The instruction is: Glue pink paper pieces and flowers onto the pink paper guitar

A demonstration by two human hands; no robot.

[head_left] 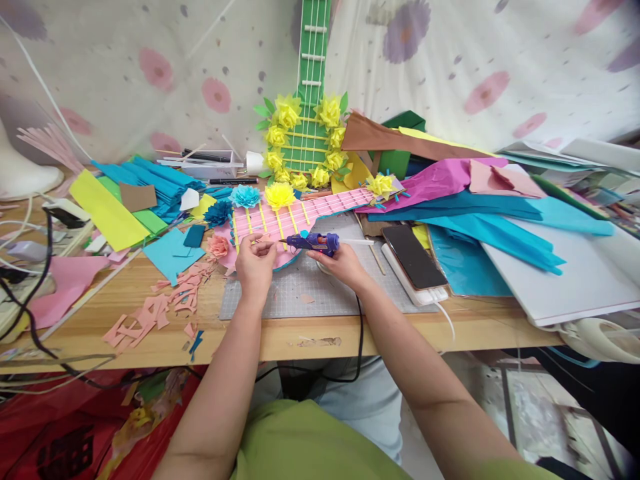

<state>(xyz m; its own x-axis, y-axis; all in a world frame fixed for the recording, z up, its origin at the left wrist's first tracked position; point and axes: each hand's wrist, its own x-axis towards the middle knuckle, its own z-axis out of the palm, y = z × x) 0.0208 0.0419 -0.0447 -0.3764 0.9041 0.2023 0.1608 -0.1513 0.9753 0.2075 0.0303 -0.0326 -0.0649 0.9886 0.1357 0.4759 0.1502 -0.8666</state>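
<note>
My right hand grips a purple glue gun by its handle, its nozzle pointing left toward my left hand. A clear glue stick sticks out of the gun's back. My left hand is closed in a pinch near the nozzle; what its fingers hold is too small to make out. Beneath both lies a pink paper guitar with yellow strips across it, its neck slanting up to the right. Yellow, blue and coral paper flowers sit along its edge, among them a large yellow flower.
A green paper guitar ringed with yellow flowers leans upright behind. Pink paper scraps and blue crepe paper lie left. A phone on a white power bank and more coloured paper lie right. The gun's black cord drops over the table edge.
</note>
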